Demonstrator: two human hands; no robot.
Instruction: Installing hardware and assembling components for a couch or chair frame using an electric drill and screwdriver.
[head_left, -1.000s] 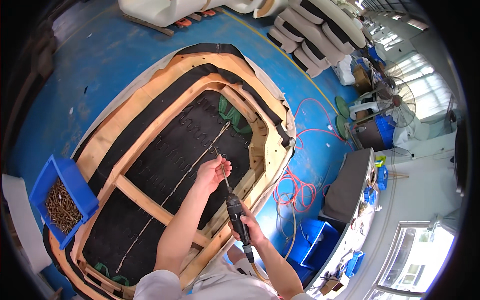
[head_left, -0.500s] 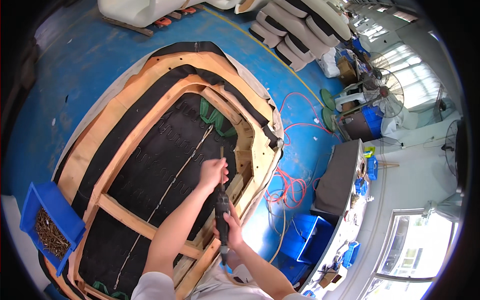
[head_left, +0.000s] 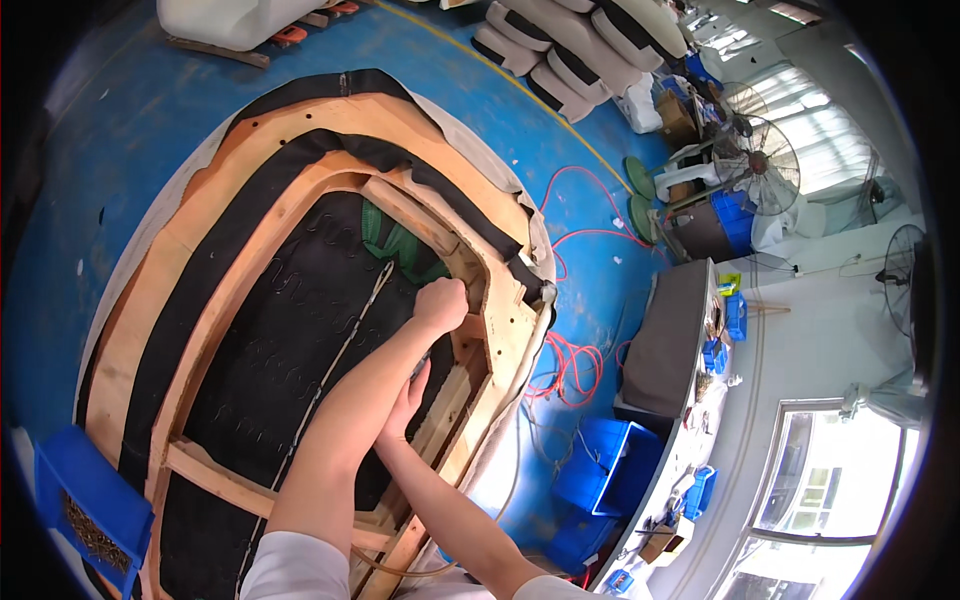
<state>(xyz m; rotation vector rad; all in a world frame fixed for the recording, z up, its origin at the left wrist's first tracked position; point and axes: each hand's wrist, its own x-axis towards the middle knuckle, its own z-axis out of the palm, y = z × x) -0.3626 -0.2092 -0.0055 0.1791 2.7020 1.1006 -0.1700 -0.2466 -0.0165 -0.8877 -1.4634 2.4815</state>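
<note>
Head camera, looking down: a person leans over an upturned wooden sofa frame (head_left: 300, 150) lying on a blue floor (head_left: 130, 110). Left hand (head_left: 442, 303) is balled into a fist at the frame's inner corner, just beside green webbing straps (head_left: 395, 243); what its fingers enclose cannot be told. Right hand (head_left: 406, 400) sits under the left forearm, fingers curled around a dark power screwdriver (head_left: 421, 364), which is mostly hidden between the two arms and angled toward the corner block. Black fabric (head_left: 290, 330) with zigzag springs fills the frame's opening. Blue bin of screws (head_left: 85, 515) stands at lower left. Orange air hose (head_left: 570, 365) coils on the floor at right, near blue crates (head_left: 600, 465).
</note>
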